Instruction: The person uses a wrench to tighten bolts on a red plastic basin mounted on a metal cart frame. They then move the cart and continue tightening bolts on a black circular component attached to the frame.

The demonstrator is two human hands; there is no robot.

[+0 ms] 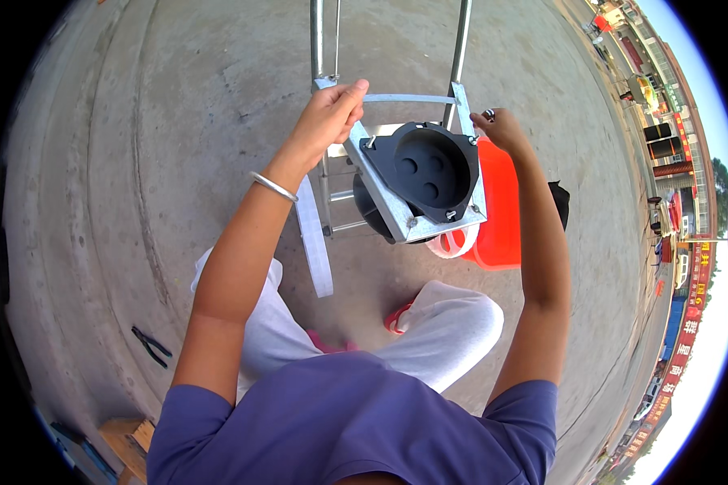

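Observation:
A silvery metal frame [388, 212] stands in front of me on tubular legs. It carries a black round housing [431, 166] with three dimples inside its cup, fixed by bolts at its corners. At the frame's upper left corner, my left hand [332, 115] is closed round the left bar. My right hand [500, 128] is beside the right bar, with fingers pinched together; what they hold, if anything, is too small to make out. A red bucket [501, 206] stands just behind the frame's right side, below my right hand.
Pliers [151, 347] lie on the concrete floor [210, 48] to my left. A pale flat strip [315, 246] slants down beside the frame's left leg. A wooden box [128, 440] sits at the lower left. Something black [558, 202] is behind the bucket. Shopfronts [679, 323] line the far right.

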